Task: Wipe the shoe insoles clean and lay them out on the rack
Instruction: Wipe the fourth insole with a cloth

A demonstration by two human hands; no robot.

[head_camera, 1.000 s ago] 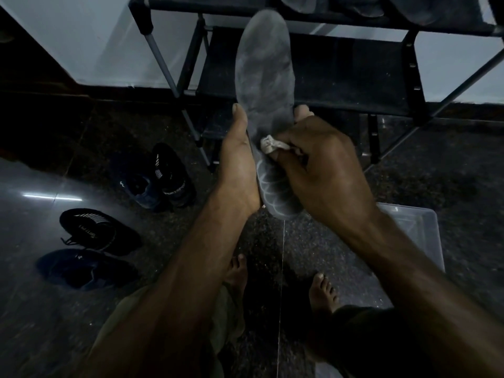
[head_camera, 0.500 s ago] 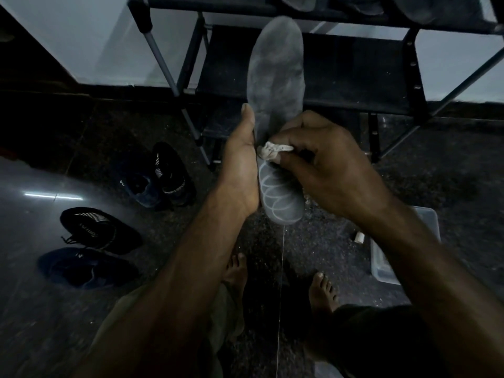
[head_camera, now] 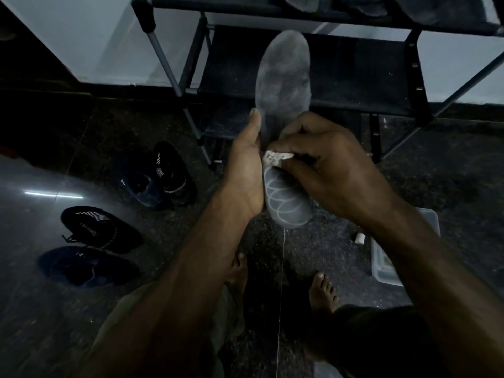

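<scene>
Insole (head_camera: 283,77) is up in front of the shoe rack (head_camera: 354,77), toe end pointing up; your left hand (head_camera: 245,170) grips its left edge and your right hand (head_camera: 327,170) pinches a small white cloth (head_camera: 275,157) against its middle. More insoles (head_camera: 302,2) lie on the rack's top shelf, with dark shoes (head_camera: 101,230) on the floor to your left and a clear plastic tub (head_camera: 387,263) to your right.

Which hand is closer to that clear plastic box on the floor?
Right. The right hand wipes the insole above the box; the left hand is across the insole.
</scene>
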